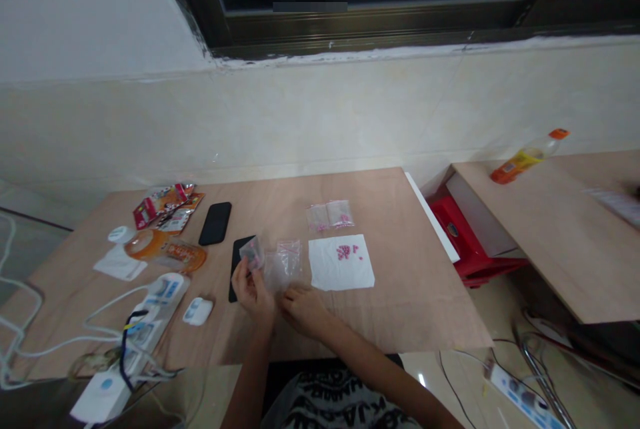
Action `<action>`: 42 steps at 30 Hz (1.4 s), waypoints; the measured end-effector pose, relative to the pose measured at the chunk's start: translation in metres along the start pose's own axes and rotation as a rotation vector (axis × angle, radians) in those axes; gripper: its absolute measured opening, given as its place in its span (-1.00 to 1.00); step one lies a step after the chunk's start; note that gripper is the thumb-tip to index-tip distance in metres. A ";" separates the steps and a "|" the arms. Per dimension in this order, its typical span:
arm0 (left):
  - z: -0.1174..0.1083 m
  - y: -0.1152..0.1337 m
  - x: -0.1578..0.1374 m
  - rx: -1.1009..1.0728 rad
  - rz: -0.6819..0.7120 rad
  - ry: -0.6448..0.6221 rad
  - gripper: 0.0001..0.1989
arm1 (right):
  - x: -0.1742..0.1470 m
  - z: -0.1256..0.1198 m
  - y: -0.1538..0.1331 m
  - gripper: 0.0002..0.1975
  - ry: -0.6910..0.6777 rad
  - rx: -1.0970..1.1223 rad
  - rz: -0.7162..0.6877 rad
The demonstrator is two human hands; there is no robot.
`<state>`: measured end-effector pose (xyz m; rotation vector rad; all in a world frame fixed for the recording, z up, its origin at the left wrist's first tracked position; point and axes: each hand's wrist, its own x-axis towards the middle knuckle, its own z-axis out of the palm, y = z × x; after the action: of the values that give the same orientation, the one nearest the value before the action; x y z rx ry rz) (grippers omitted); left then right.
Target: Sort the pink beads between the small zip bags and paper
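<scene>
My left hand pinches a small clear zip bag with a little pink inside, held up over a black phone. My right hand is closed, fingers curled down by the lower edge of some clear plastic bags; whatever it may hold is hidden. To its right lies a white paper sheet carrying a cluster of small pink beads. Two small clear bags with pink beads inside lie flat beyond the sheet.
On the left are a second phone, snack packets, an orange bottle lying down, a white earphone case and a power strip with cables. Past a gap with a red stool, another table holds a drink bottle.
</scene>
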<state>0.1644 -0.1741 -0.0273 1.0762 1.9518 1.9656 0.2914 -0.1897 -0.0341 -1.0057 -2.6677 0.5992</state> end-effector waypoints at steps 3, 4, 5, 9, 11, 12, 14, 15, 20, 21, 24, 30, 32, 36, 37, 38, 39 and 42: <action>-0.004 0.002 0.005 0.028 0.026 0.049 -0.61 | -0.001 0.001 0.000 -0.84 0.001 0.017 -0.016; -0.005 0.004 0.006 0.019 0.021 0.051 -0.61 | -0.003 0.000 0.003 -0.84 -0.001 0.038 -0.009; -0.004 0.005 0.007 0.003 0.007 0.050 -0.61 | -0.006 -0.003 0.007 -0.84 0.002 0.064 0.008; 0.001 0.014 0.008 -0.091 -0.100 0.009 -0.59 | -0.025 -0.022 0.044 -0.83 0.145 0.197 0.243; 0.005 0.020 0.009 -0.135 -0.156 -0.035 -0.60 | -0.038 -0.033 0.071 -0.83 0.270 0.257 0.382; 0.008 0.024 0.010 -0.149 -0.175 -0.068 -0.60 | -0.044 -0.038 0.085 -0.83 0.345 0.269 0.445; 0.012 0.034 0.013 -0.141 -0.181 -0.193 -0.62 | -0.055 -0.043 0.108 -0.85 0.460 0.298 0.526; 0.014 0.039 0.015 -0.118 -0.161 -0.274 -0.64 | -0.059 -0.045 0.117 -0.86 0.497 0.308 0.553; 0.024 0.063 0.023 -0.105 -0.077 -0.437 -0.73 | -0.067 -0.045 0.132 -0.88 0.568 0.332 0.634; 0.026 0.067 0.022 -0.148 -0.119 -0.427 -0.72 | -0.066 -0.046 0.131 -0.88 0.580 0.336 0.633; 0.034 0.075 0.017 -0.249 -0.241 -0.496 -0.68 | -0.063 -0.049 0.127 -0.88 0.663 0.402 0.627; 0.045 0.076 0.000 -0.437 -0.375 -0.455 -0.48 | -0.045 -0.065 0.106 -0.75 0.808 0.812 0.501; 0.047 0.074 -0.005 -0.454 -0.411 -0.459 -0.46 | -0.040 -0.073 0.097 -0.70 0.752 0.989 0.391; 0.047 0.074 -0.010 -0.423 -0.426 -0.472 -0.45 | -0.036 -0.085 0.084 -0.77 0.717 1.087 0.300; 0.047 0.074 -0.010 -0.416 -0.428 -0.484 -0.45 | -0.036 -0.087 0.082 -0.78 0.712 1.087 0.303; 0.047 0.074 -0.009 -0.412 -0.429 -0.490 -0.45 | -0.037 -0.089 0.081 -0.79 0.704 1.082 0.312; 0.047 0.074 -0.008 -0.413 -0.428 -0.483 -0.45 | -0.038 -0.090 0.080 -0.80 0.698 1.071 0.323; 0.046 0.074 -0.004 -0.411 -0.399 -0.435 -0.50 | -0.040 -0.092 0.079 -0.78 0.685 1.017 0.347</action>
<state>0.2213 -0.1494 0.0343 0.8354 1.3348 1.6417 0.3982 -0.1355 0.0091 -1.0451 -1.3045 1.2145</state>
